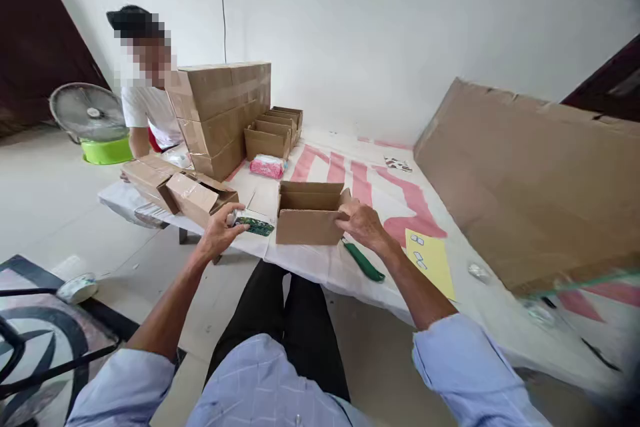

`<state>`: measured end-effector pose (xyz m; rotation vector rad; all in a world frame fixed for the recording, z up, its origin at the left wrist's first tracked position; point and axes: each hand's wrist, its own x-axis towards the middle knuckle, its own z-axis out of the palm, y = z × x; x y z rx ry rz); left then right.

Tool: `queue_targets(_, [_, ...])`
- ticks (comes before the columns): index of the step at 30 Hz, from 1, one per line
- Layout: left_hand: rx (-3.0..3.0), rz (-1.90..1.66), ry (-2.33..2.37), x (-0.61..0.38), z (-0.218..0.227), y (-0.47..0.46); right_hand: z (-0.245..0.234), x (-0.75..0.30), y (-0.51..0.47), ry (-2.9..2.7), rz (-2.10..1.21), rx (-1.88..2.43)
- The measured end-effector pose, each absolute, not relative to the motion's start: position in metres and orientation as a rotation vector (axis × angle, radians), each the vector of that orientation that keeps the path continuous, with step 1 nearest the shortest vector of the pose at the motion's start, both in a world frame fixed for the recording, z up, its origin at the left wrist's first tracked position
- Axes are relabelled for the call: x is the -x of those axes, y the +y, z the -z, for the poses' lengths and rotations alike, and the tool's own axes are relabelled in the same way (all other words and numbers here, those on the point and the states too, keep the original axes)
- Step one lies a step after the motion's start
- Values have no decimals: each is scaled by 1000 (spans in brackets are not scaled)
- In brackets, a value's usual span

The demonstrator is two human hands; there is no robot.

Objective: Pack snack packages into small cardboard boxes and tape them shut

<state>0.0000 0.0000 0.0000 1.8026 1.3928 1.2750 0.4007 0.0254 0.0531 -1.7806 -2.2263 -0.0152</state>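
An open cardboard box point(310, 227) stands at the table's near edge, its flaps raised. My right hand point(364, 221) grips its right side, with thumb and fingers closed on the cardboard. Left of the box, my left hand point(220, 230) pinches the end of a small flat packet with a white and green pattern point(257, 223). The packet lies low by the table top, close to the box's left wall. A green-handled tool point(364, 261) lies beneath my right wrist; its far end is partly hidden by the box and hand.
Closed cartons point(215, 113) are stacked at the back left, with several open boxes point(267, 140) beside them. A pink packet point(267, 166) lies before these. Two cartons point(193, 195) sit left. A yellow sheet point(431, 263) and large cardboard point(520, 187) are right. A person point(150, 110) sits across.
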Motion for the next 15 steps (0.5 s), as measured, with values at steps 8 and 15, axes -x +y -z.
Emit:
queue_targets(8, [-1695, -1220, 1323, -6, 26, -8, -52, -340, 94, -2117, 281, 1653])
queue_targets(15, [-1713, -1260, 1307, -27, 53, 42, -56, -247, 184, -2242, 312, 1711])
